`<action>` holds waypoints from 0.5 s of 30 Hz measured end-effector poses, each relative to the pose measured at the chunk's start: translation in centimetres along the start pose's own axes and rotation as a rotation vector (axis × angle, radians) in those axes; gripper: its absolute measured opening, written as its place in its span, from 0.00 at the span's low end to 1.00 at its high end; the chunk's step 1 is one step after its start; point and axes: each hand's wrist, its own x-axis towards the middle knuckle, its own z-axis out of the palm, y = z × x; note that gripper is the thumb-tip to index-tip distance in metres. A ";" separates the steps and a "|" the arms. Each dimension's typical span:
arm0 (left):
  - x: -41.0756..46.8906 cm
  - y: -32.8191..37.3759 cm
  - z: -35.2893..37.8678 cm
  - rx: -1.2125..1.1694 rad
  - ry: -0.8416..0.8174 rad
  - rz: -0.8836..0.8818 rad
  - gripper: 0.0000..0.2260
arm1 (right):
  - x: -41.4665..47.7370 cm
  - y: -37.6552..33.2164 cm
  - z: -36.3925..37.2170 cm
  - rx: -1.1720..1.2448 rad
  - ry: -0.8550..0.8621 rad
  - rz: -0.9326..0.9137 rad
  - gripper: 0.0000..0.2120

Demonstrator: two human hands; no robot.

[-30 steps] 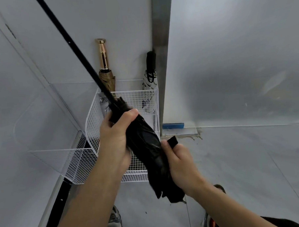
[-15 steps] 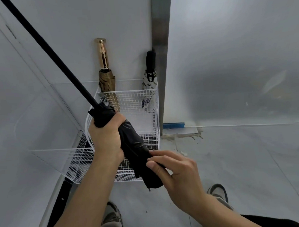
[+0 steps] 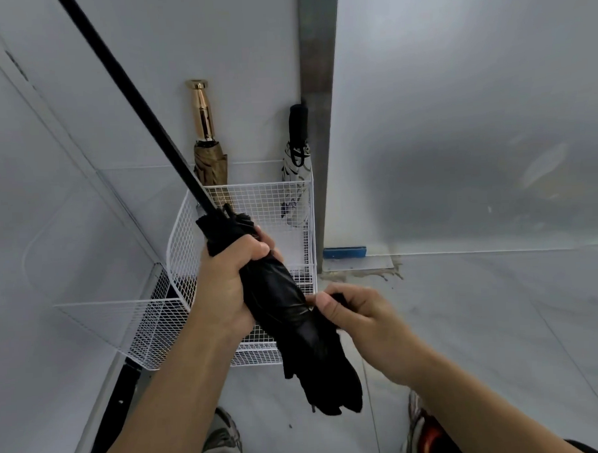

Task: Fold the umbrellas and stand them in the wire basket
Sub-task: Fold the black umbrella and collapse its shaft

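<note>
Fingers (image 3: 254, 249) of left hand (image 3: 224, 284) wrapped rnd black umbrella (image 3: 284, 305).

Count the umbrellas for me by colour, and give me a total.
Black: 1, the black umbrella gripped by the left hand, with the right hand pinching its strap.
Brown with a gold handle: 1, the brown umbrella standing in the wire basket.
White patterned: 1, the white umbrella in the basket.
Total: 3
</note>
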 end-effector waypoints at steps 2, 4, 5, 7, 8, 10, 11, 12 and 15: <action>-0.2 0.4 -0.3 -0.043 -0.087 -0.045 0.15 | 0.0 0.2 0.5 0.142 -0.091 0.064 0.16; -0.2 0.8 -0.6 -0.046 -0.146 -0.023 0.13 | -0.2 0.4 1.2 0.152 -0.094 0.057 0.20; -0.1 0.8 -0.7 -0.039 -0.165 -0.007 0.12 | -0.2 0.4 1.5 0.134 -0.066 0.037 0.21; 0.2 0.9 -1.0 -0.012 -0.164 0.014 0.14 | -0.2 0.1 2.0 0.031 0.049 -0.052 0.19; 0.3 0.9 -1.1 0.015 -0.141 0.020 0.16 | 0.0 0.0 2.0 -0.057 0.130 -0.113 0.18; 0.3 0.8 -0.7 0.062 -0.040 0.024 0.19 | 0.0 0.3 1.8 -0.262 0.279 -0.218 0.18; 0.2 0.7 -0.3 0.072 0.037 0.027 0.19 | 0.0 0.7 1.7 -0.371 0.336 -0.261 0.19; 0.1 0.5 0.2 0.085 0.125 0.038 0.19 | 0.0 1.0 1.8 -0.480 0.385 -0.302 0.19; -0.1 -0.1 1.0 0.133 0.380 0.112 0.15 | -0.3 1.9 2.3 -0.612 0.425 -0.414 0.14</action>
